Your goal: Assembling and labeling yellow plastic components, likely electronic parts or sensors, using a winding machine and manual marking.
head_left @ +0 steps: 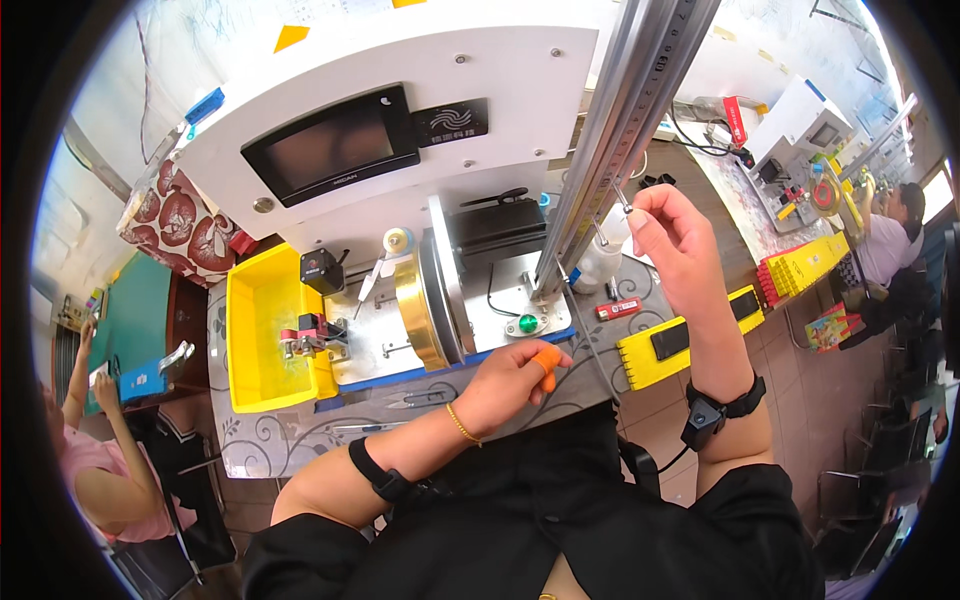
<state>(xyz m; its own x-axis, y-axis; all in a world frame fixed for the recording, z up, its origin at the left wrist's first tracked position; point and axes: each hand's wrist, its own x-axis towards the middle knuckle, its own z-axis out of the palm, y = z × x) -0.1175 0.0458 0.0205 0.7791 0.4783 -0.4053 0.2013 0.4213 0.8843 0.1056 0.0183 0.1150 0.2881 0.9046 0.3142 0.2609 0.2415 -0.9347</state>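
Observation:
My right hand (675,245) is raised beside the upright metal rail (625,110). Its thumb and forefinger are bent toward each other at the tip of a small metal peg (626,206) on the rail; what lies between them is too small to make out. Low in front of the machine, my left hand (510,388) has its fingers curled together. An orange finger cover (546,362) shows on it, and anything pinched there is hidden. Just beyond that hand is a green button (527,323) on the machine base. A gold-coloured drum (420,315) sits left of the button.
A yellow bin (275,330) stands left of the machine, below a dark screen (330,145). A red box (617,309), white bottles (598,262) and a yellow tray (655,357) with a black phone-like slab lie right. Tweezers (425,400) rest in front. Other people sit at both sides.

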